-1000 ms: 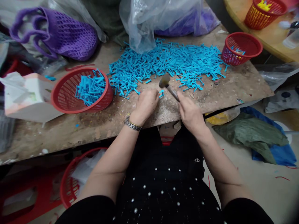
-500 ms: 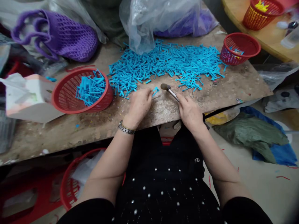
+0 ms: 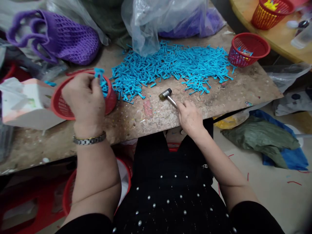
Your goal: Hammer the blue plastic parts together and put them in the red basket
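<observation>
My left hand (image 3: 84, 94) is over the red basket (image 3: 58, 105) on the left, its fingers pinched together. At its fingertips shows a small blue plastic piece (image 3: 98, 72), a little smeared by motion. More blue pieces lie in that basket, largely hidden by the hand. My right hand (image 3: 191, 117) is wrapped round the metal handle of a small mallet (image 3: 165, 94). The mallet's head, black at one end and brownish at the other, is just above or on the worn table (image 3: 161, 113). Behind it spreads a wide heap of blue plastic pieces (image 3: 175, 63).
A white tissue box (image 3: 31, 105) stands left of the basket. Behind are a purple net bag (image 3: 70, 42) and a clear plastic bag (image 3: 143, 26). A smaller red basket (image 3: 248, 48) sits at the right rear, near the table's edge. A green bag (image 3: 260, 136) lies lower right.
My left hand has moved left from the table's front middle to over the red basket, carrying the blue piece. My right hand has shifted slightly left, and the mallet's head has turned.
</observation>
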